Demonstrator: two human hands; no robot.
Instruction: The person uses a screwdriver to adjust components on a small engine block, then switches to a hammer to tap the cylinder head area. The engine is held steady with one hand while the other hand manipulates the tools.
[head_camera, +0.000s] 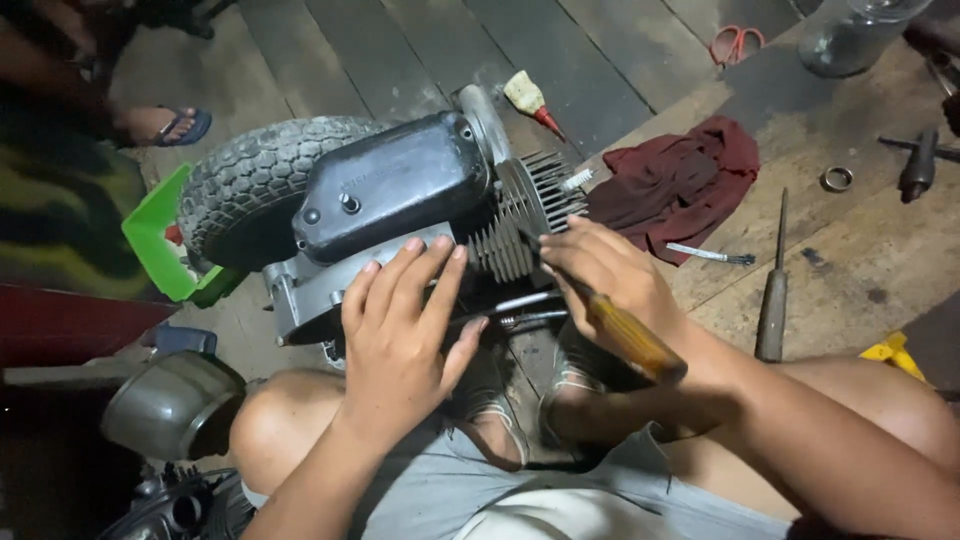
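1. The work in hand is on a small grey metal engine block with a dark cover (395, 190). It lies on its side on the wooden plank floor (600, 70), in the middle of the view, just in front of the person's knees.
2. The left hand (405, 330) lies flat on the lower casing of the engine, at 6 o'clock from the dark cover, with the fingers spread wide. It holds nothing and seems to steady the block.
3. The right hand (610, 275) is closed around a screwdriver with an amber handle (630, 340). Its dark shaft points to the finned grey cylinder (525, 215), at 3 o'clock from the cover.
4. I judge the work to be somewhere in the middle: the cylinder still sits on the engine, and the black knobby tyre (250, 185), at 9 o'clock, is still attached.
5. Tools lie ready at 3 o'clock from the engine: a long rusty chisel (772, 290), a dark red rag (685, 180) and a small metal ring (836, 179).
6. Whether any fastener is already loosened, I cannot tell.
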